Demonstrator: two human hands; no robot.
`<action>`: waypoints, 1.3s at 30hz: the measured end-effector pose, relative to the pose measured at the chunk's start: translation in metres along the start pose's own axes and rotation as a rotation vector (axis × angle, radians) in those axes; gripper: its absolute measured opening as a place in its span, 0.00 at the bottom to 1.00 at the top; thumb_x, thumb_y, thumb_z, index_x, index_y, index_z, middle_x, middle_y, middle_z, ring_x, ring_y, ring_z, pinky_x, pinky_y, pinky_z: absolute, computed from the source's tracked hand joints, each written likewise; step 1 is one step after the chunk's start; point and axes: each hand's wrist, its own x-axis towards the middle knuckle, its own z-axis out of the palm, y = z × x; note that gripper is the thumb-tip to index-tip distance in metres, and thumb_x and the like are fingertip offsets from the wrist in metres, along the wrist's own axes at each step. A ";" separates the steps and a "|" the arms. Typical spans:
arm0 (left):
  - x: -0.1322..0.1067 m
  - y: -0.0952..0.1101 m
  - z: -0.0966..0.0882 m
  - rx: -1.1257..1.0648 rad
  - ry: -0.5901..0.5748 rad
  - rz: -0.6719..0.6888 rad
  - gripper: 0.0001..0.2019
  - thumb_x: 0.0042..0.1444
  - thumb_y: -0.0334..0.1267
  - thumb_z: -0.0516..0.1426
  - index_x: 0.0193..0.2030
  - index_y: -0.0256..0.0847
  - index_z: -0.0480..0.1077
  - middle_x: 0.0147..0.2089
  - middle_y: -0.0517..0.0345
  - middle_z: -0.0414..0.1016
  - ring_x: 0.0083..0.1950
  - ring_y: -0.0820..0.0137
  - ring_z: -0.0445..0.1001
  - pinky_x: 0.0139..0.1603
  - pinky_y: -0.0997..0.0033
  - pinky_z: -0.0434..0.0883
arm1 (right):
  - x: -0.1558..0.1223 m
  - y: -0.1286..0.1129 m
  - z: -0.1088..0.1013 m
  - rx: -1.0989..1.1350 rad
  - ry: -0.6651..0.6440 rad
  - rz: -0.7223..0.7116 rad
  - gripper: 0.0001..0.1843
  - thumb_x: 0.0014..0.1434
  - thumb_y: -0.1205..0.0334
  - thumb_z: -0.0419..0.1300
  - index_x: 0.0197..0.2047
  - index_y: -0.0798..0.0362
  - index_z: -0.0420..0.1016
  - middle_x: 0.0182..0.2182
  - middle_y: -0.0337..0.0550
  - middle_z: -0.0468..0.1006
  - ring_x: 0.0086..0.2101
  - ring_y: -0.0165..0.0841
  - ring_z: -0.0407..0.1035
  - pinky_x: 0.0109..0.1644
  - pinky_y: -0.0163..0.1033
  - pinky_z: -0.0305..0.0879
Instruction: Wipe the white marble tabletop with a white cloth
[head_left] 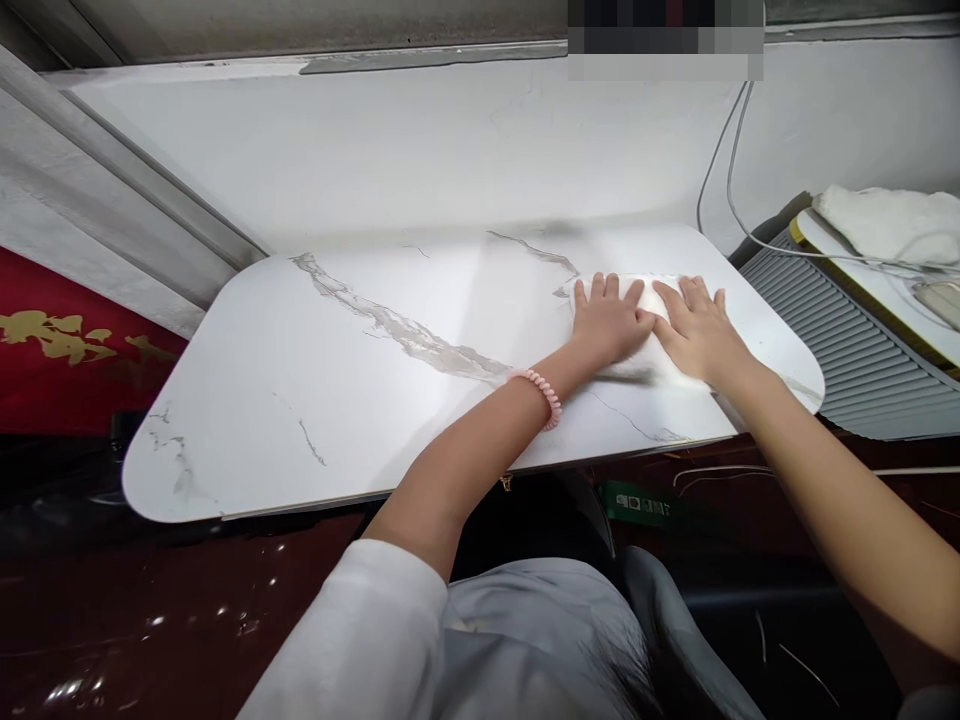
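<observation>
- Nothing readable: gold marks [52,335] on the red panel [45,290] at left too ornate to make out, green label [637,503] below the table edge too small.
- White cloth [654,298] lying flat on the far right part of the marble-look table [337,380], long axis roughly left to right.
- Left hand [611,322] pressed flat on the cloth's left half, fingers spread toward the wall, clasping nothing.
- Right hand [697,328] likewise flat and splayed on the right half, thumb touching the left hand.
- Cloth beneath both palms, peeking out between the hands and past the fingertips.
- Pink coil bracelet [545,393] on the left wrist.
- Grey ribbed unit [840,340] just right of the table.
</observation>
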 end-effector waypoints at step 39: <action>0.013 -0.088 -0.031 0.055 0.106 -0.215 0.28 0.70 0.41 0.42 0.74 0.38 0.56 0.78 0.44 0.51 0.79 0.55 0.44 0.77 0.46 0.42 | 0.096 -0.065 0.024 -0.028 -0.029 -0.229 0.37 0.70 0.50 0.38 0.74 0.63 0.51 0.74 0.62 0.51 0.72 0.48 0.46 0.72 0.56 0.48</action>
